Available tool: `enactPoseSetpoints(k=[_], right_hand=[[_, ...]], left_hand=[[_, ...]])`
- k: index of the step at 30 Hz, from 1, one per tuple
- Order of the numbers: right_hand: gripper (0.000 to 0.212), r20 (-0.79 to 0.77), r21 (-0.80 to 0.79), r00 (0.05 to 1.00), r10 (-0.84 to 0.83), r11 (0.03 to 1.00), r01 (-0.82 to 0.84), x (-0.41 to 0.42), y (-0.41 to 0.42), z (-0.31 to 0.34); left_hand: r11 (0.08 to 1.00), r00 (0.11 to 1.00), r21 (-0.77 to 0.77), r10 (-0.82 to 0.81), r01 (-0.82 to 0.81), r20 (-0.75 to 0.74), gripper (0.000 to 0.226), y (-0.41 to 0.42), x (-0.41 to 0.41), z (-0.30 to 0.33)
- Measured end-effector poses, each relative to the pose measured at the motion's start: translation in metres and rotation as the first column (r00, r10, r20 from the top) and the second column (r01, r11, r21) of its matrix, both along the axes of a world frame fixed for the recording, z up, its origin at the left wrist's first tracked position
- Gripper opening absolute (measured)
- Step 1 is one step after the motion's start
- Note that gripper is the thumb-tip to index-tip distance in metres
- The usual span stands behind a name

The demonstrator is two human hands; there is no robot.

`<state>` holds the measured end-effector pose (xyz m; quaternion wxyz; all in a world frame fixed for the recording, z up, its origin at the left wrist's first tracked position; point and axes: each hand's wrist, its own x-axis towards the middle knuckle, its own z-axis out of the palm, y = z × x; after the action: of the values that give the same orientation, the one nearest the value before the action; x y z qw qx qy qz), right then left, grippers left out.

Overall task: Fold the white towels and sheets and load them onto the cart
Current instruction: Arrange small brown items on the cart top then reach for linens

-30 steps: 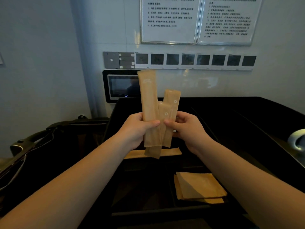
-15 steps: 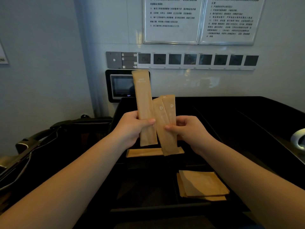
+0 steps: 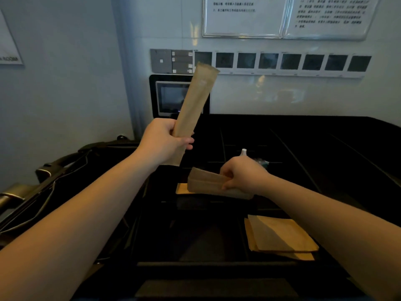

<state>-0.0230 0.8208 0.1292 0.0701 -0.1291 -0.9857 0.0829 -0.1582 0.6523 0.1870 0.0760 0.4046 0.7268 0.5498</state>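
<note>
**Two hands, two sets of paper sleeves, no linen in sight**

Two grips were at work over the black compartment tray point(image 3: 293, 135). The left hand point(image 3: 161, 144) had its fingers curled round the lower part of one long brown paper sleeve point(image 3: 195, 101), holding it tilted up and clear of the tray, probably to keep it apart from the rest. The right hand point(image 3: 240, 175) was lower, above the tray's middle, pinching a pair of shorter brown sleeves point(image 3: 206, 181) held nearly flat, apparently ready to lay them into a slot. Under them a flat tan packet point(image 3: 182, 189) lay in the tray. Nearer the tray's front right corner sat a small stack of flat brown envelopes point(image 3: 282, 237). Just behind the right hand a small white-capped bottle point(image 3: 244, 151) stood in a compartment.

Beyond the tray's far left corner a wall screen point(image 3: 171, 98) hung, with a row of dark panels point(image 3: 282, 61) above it.

Neither white towels nor sheets showed anywhere, so folding looked not yet begun; whether the tray tops the cart, I cannot tell.
</note>
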Motion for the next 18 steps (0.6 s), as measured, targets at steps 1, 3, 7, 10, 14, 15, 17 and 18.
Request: enactPoseSetpoints(k=[1,3,7,10,14,15,17,18], right_hand=[[0.04,0.021,0.032,1.0,0.006,0.999,-0.006,-0.005,0.0,-0.005],[0.042,0.031,0.075,0.999,0.022,0.997,-0.024,-0.015,0.001,-0.014],[0.038,0.055,0.123,0.997,0.045,0.991,-0.052,-0.026,0.0,-0.019],[0.033,0.107,0.099,0.992,0.064,0.992,-0.075,-0.029,0.0,-0.018],[0.012,0.135,0.071,0.987,0.088,0.993,-0.099,-0.026,-0.002,-0.019],[0.013,0.12,0.062,0.989,0.089,0.993,-0.097,-0.026,-0.002,-0.019],[0.019,0.095,0.025,0.991,0.094,0.995,-0.097,-0.025,-0.001,-0.016],[0.02,0.099,0.004,0.99,0.103,0.995,-0.104,-0.024,-0.001,-0.015]], left_hand=[[1.0,1.0,-0.008,0.002,-0.002,0.0,0.023,0.001,-0.001,-0.002],[1.0,1.0,-0.015,0.004,-0.004,0.006,0.023,0.001,-0.004,-0.005],[1.0,0.998,-0.013,-0.027,0.028,0.052,0.021,-0.001,-0.009,-0.012],[0.998,0.996,-0.035,-0.051,0.054,0.074,0.021,-0.001,-0.011,-0.015],[0.997,0.993,-0.035,-0.071,0.075,0.095,0.021,0.001,-0.013,-0.016],[0.997,0.992,-0.029,-0.073,0.076,0.099,0.02,0.001,-0.013,-0.015],[0.997,0.993,-0.027,-0.07,0.073,0.096,0.021,0.003,-0.013,-0.015],[0.997,0.994,-0.033,-0.066,0.069,0.087,0.021,0.003,-0.013,-0.015]])
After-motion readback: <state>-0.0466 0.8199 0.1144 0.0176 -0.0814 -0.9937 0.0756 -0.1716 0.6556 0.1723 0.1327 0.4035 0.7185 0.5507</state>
